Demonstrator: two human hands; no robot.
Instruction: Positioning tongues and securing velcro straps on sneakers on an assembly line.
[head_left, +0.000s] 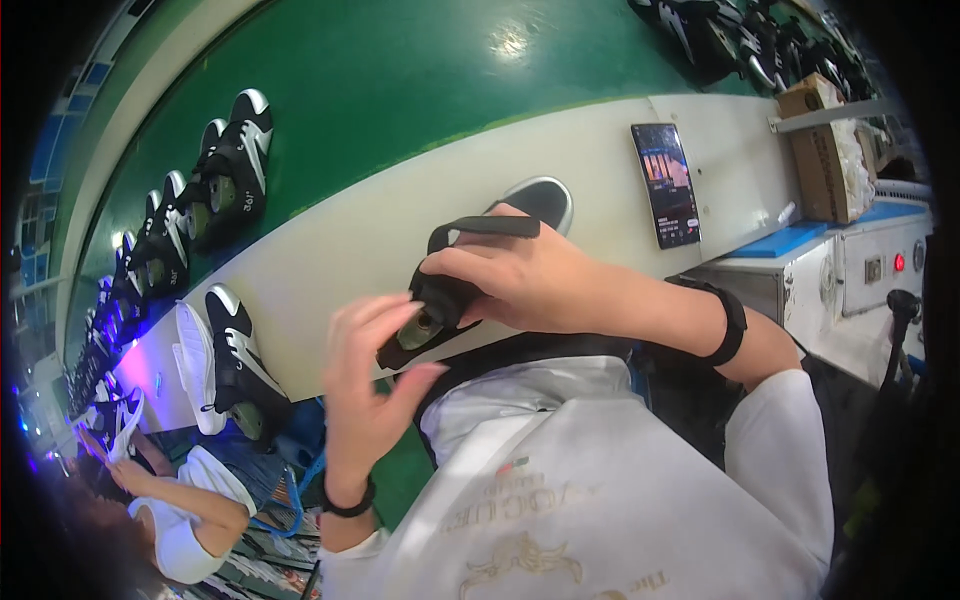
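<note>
Black sneaker (pixel 441 297): left of the smartphone (pixel 667 185) and nearer the wearer, over the near part of the white table (pixel 345 235); contact with the tabletop is hidden.
Long axis: slanting, pale-edged toe toward the smartphone, heel away from it, toward the left hand (pixel 365 375).
Right hand (pixel 515 275): the nearer one, thumb and fingers closed around the sneaker's upper.
Left-hand grip: thumb spread from fingers, apparently holding nothing, fingertips at the heel; touch unclear through blur.
Cardboard box (pixel 816 165): right of the smartphone, whitish crumpled material (pixel 856 165) at its side; contents unclear.
</note>
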